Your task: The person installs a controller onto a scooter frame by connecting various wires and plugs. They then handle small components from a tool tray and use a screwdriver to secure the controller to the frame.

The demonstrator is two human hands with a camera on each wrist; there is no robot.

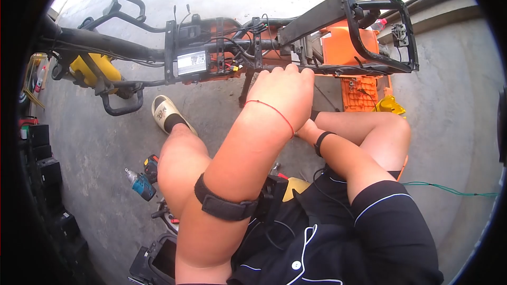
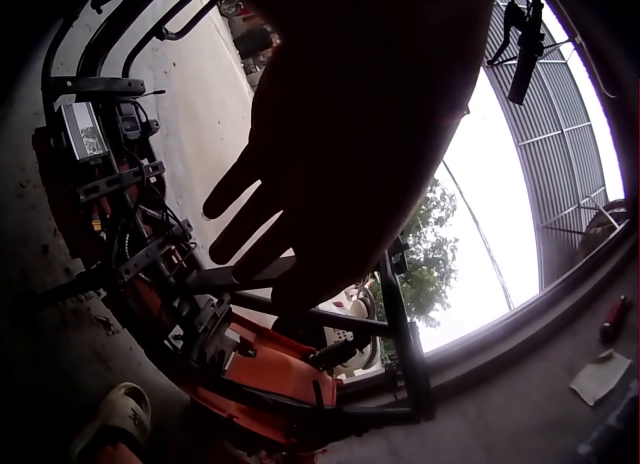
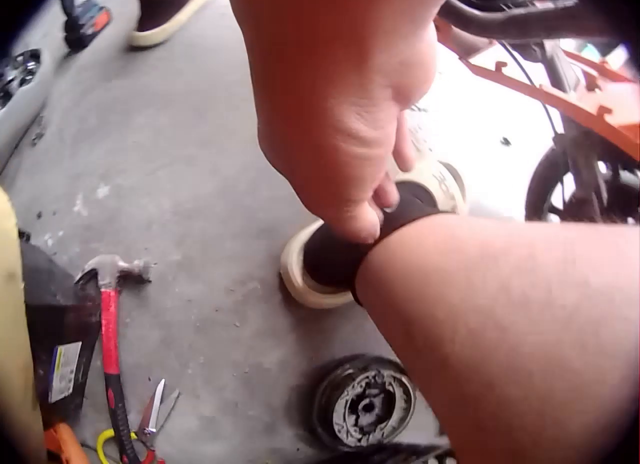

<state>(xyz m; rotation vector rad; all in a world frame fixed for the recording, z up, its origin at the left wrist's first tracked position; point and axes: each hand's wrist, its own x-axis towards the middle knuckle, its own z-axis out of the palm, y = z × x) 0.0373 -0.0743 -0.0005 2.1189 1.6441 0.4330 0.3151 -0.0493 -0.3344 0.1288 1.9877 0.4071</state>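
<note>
A black tubular vehicle frame [image 1: 232, 47] stretches across the head view, carrying loose wires and a silver box [image 1: 191, 62]. My left hand [image 1: 285, 89] is at its near rail, knuckles up and fingertips hidden there. Against the light in the left wrist view, the same hand [image 2: 330, 174] has straight, spread fingers. My right hand [image 1: 306, 128] is lower and mostly covered by the left. In the right wrist view the right hand [image 3: 345, 134] has bent fingers, thumb tip overlapping the black sock [image 3: 335, 256]; I cannot tell whether it pinches anything.
A blue power tool [image 1: 141, 185] lies beside my left leg. On the floor are a red-handled hammer [image 3: 110, 344], scissors [image 3: 152, 419] and a round hub-like part [image 3: 366, 402]. Orange panels [image 1: 348, 45] stand at the right end of the frame, and black boxes [image 1: 50, 171] line the left.
</note>
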